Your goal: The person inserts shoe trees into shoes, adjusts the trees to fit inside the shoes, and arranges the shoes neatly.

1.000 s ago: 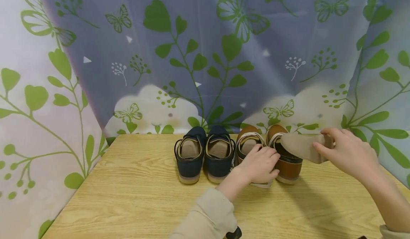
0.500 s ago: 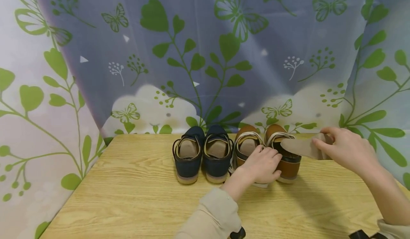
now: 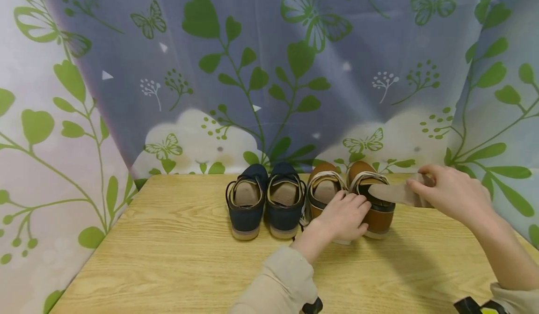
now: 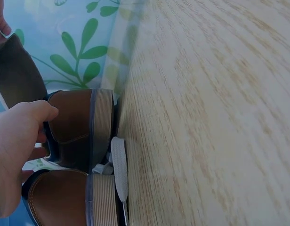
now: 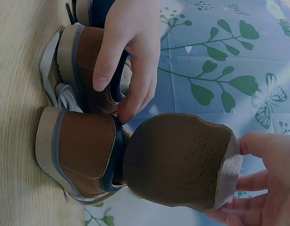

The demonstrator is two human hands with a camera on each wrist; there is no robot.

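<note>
My right hand (image 3: 455, 192) pinches a beige insole (image 3: 396, 195) by its cupped heel end, thumb on the near side. The rounded front end lies at the opening of the right-hand brown lace-up shoe (image 3: 381, 221); the right wrist view shows its brown underside (image 5: 178, 157). My left hand (image 3: 343, 215) reaches over the left-hand brown shoe (image 3: 323, 170). Its bent fingers are at the right-hand shoe's collar, and the thumb lies along its heel (image 4: 69, 115). This shoe's interior looks dark, while its mate has a beige insole (image 3: 326, 191) inside.
Two navy shoes (image 3: 246, 222) with insoles stand just left of the brown pair, all heels toward me. Pale laces (image 4: 119, 165) trail on the wood-grain tabletop (image 3: 168, 258). A leaf-and-butterfly cloth (image 3: 269, 70) hangs close behind the shoes.
The right hand and insole have shifted slightly down and left, the insole now lying flatter, its front end at the shoe opening. My left hand stays at the shoe.
</note>
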